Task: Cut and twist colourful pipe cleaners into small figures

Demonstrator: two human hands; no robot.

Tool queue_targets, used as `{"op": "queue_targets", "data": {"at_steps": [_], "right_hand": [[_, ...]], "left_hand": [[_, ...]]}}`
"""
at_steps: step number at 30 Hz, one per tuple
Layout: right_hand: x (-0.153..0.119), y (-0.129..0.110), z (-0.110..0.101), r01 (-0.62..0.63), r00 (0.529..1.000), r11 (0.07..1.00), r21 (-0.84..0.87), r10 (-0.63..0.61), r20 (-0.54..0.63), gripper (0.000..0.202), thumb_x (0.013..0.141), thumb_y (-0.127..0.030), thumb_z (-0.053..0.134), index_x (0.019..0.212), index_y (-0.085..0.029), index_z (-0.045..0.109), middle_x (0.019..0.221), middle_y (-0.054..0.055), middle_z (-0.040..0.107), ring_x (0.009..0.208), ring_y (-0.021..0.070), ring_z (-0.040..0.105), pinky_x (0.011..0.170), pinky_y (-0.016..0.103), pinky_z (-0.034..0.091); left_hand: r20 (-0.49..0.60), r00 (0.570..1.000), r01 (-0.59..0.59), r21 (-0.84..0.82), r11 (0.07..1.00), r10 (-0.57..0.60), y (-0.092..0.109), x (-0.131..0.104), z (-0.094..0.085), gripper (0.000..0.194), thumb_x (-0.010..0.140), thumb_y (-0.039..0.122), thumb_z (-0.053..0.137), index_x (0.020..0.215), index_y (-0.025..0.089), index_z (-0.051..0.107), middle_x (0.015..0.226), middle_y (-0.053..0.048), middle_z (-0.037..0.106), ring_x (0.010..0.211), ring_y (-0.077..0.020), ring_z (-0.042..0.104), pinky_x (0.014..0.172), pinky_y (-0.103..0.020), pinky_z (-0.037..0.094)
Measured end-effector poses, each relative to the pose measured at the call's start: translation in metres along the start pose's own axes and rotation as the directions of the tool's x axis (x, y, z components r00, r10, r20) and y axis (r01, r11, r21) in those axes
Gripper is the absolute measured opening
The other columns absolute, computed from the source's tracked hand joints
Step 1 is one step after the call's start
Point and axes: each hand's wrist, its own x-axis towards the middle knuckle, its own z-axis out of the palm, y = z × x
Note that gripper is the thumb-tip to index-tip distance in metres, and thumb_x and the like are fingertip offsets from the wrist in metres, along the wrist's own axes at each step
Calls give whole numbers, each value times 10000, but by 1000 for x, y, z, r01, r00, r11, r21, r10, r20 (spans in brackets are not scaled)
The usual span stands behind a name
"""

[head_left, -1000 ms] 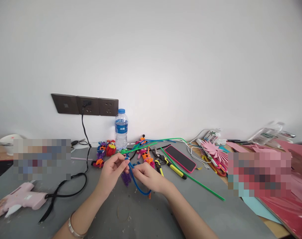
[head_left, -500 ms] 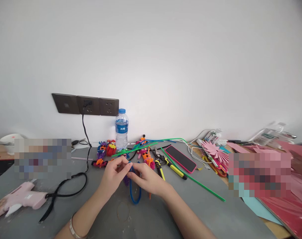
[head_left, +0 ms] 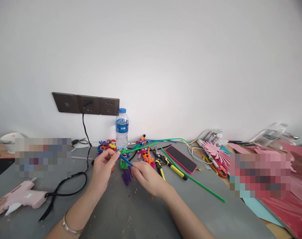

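A blue pipe cleaner [head_left: 126,160] is stretched between my two hands, above the grey table. My left hand [head_left: 105,166] pinches its far left end between thumb and fingertips. The near right end is gripped by my right hand [head_left: 148,177], its fingers curled around it. Just beneath lies a purple bent pipe-cleaner piece [head_left: 126,176], with a green one [head_left: 124,162] behind it. An orange and pink pipe-cleaner figure [head_left: 147,154] lies beyond my right hand, which partly hides it. More small figures [head_left: 111,145] sit behind my left hand.
A water bottle [head_left: 122,129] stands against the wall. Right of my hands lie yellow-black pliers [head_left: 174,168], a phone [head_left: 181,159] and a long green pipe cleaner [head_left: 203,187]. At left is a pink glue gun [head_left: 26,196] with a black cord. Pink paper [head_left: 294,179] is piled far right.
The blue pipe cleaner hung in a loop below my hands; now it is drawn out between them. My left hand has moved left, away from my right, uncovering the purple and green pieces.
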Motion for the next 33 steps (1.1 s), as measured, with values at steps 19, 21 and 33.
{"op": "queue_targets", "data": {"at_steps": [19, 21, 33], "right_hand": [[-2, 2, 4, 114, 986, 991, -67, -121, -116, 338, 921, -166, 370, 621, -202, 217, 533, -60, 248, 487, 100, 239, 546, 248, 209], [-2, 3, 4, 123, 981, 988, -95, -135, -137, 356, 938, -199, 366, 614, -201, 220, 524, -62, 235, 484, 102, 217, 551, 249, 211], [0, 7, 1, 99, 976, 982, -158, -127, -178, 421, 981, -299, 352, 576, -202, 291, 522, -47, 286, 489, 107, 251, 568, 243, 257]], "left_hand": [[-148, 989, -40, -122, 992, 22, 10, 18, -22, 345, 765, 297, 723, 559, 189, 467, 528, 66, 306, 496, -90, 250, 455, -224, 227], [-140, 990, -34, -157, 987, 12, 8, 20, -23, 363, 759, 290, 729, 548, 188, 452, 516, 72, 290, 484, -85, 239, 447, -220, 224], [-101, 994, 11, -328, 945, -46, 18, 24, -23, 346, 718, 231, 753, 549, 181, 455, 471, 103, 240, 421, -48, 201, 400, -167, 254]]}}
